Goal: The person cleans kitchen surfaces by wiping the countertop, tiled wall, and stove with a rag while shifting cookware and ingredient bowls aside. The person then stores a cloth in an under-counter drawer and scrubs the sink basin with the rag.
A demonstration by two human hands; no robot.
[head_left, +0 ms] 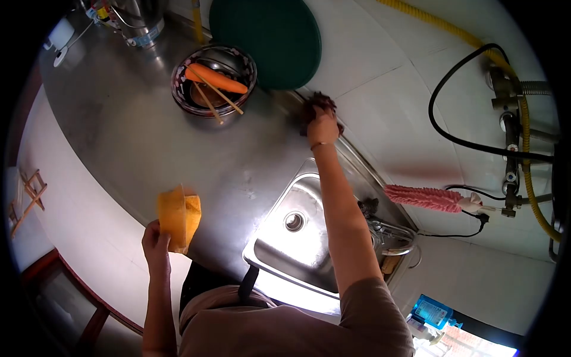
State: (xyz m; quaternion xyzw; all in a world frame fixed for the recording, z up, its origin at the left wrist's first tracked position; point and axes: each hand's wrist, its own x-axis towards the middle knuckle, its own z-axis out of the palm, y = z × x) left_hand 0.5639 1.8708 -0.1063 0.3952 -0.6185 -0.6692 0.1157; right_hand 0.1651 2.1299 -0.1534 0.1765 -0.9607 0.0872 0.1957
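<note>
My right hand (323,126) reaches out to the back of the steel counter, its fingers closed on a dark red cloth (321,101) beside the wall. The cloth is bunched up and partly covered by the hand. Low on the left, my left hand (157,243) grips a yellow, partly see-through piece (172,217) by its lower edge, above the counter's front edge. A textured orange-yellow part (193,214) shows at its right side; whether these are one thing or two I cannot tell.
A flower-patterned bowl (178,98) holds a carrot (217,79) and chopsticks (223,98). Behind it a round green board (267,41) leans on the wall. The steel sink (270,229) lies beneath my right arm. A pink duster (422,198), pipes and a yellow hose (526,137) are at right.
</note>
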